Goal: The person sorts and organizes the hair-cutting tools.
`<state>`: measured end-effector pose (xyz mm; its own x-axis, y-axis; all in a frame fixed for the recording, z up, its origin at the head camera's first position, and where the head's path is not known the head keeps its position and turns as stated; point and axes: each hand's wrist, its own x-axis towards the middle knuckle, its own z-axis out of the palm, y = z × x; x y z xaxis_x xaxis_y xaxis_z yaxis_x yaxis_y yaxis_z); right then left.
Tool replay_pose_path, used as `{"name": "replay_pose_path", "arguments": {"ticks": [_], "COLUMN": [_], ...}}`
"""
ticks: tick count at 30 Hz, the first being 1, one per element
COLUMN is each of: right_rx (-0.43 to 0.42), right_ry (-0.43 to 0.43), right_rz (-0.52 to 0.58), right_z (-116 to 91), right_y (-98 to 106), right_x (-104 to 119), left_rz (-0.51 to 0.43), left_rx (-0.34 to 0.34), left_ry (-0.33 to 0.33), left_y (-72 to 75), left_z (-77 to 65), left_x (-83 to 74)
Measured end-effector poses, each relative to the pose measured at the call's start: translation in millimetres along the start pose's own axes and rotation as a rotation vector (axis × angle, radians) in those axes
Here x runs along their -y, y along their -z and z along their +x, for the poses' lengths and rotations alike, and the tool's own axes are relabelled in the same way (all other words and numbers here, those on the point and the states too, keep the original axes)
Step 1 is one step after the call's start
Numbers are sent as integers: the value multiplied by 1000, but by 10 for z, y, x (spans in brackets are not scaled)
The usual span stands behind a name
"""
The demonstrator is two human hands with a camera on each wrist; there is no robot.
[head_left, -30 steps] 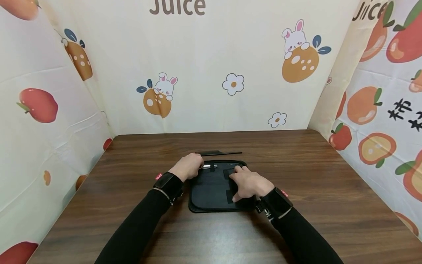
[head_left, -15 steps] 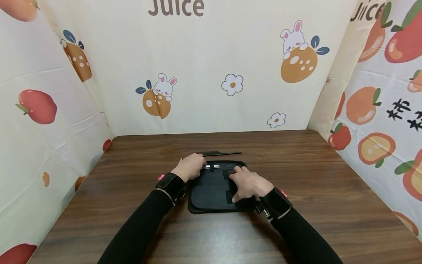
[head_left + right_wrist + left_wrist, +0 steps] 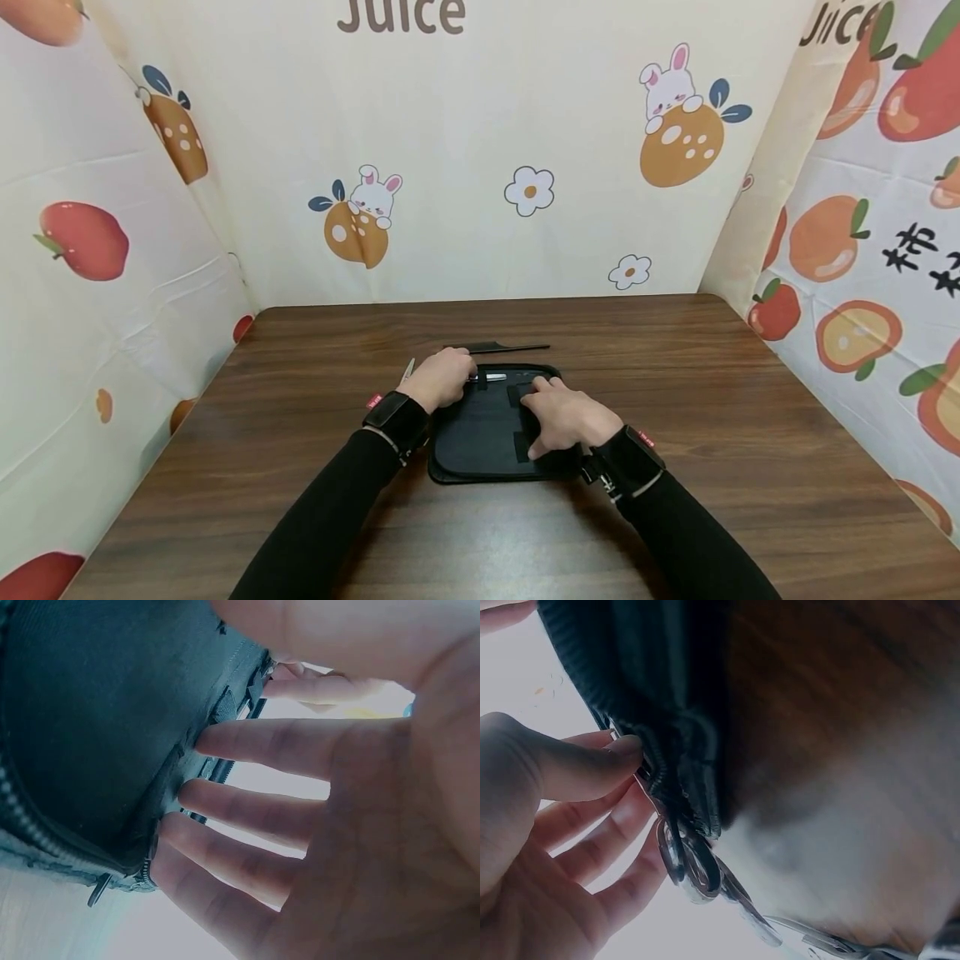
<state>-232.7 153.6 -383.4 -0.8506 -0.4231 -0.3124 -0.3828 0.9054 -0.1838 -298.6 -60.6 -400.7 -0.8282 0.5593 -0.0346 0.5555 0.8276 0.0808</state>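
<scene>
A flat black zip case (image 3: pixel 476 437) lies on the wooden table with an elastic loop (image 3: pixel 482 380) near its far edge. My left hand (image 3: pixel 442 377) is at the case's far left corner and pinches a pair of scissors between thumb and fingers. Their silver blades (image 3: pixel 497 377) run under the loop; metal finger rings (image 3: pixel 694 866) show below the fingertips in the left wrist view. My right hand (image 3: pixel 566 415) rests on the case's right side with its fingers extended, fingertips against the black lining (image 3: pixel 97 727) in the right wrist view.
A black comb (image 3: pixel 495 347) lies just behind the case. A silver pointed piece (image 3: pixel 408 369) sticks out behind my left wrist. Fruit-printed cloth walls (image 3: pixel 465 150) surround the table (image 3: pixel 337 333) on the back and both sides.
My left hand has moved slightly right, sliding the scissors' blades farther through the loop. The silver pointed piece has come into sight behind the wrist. My right hand has stayed put.
</scene>
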Motion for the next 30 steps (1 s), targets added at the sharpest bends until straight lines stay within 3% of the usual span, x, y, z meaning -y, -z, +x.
{"name": "replay_pose_path", "arguments": {"ticks": [6,15,30], "right_rx": [-3,-3,6], "right_ry": [-1,7,11], "right_rz": [-17,-1,1], "right_z": [-7,-16,-32], "right_y": [1,1,15], "right_x": [13,16,19], "left_rz": [11,-39,-67], "left_rx": [0,5,-22], "left_ry": [14,114,56], "left_y": [-3,-1,4], "left_z": [-3,-70,-118], "left_x": [-20,38,130]}}
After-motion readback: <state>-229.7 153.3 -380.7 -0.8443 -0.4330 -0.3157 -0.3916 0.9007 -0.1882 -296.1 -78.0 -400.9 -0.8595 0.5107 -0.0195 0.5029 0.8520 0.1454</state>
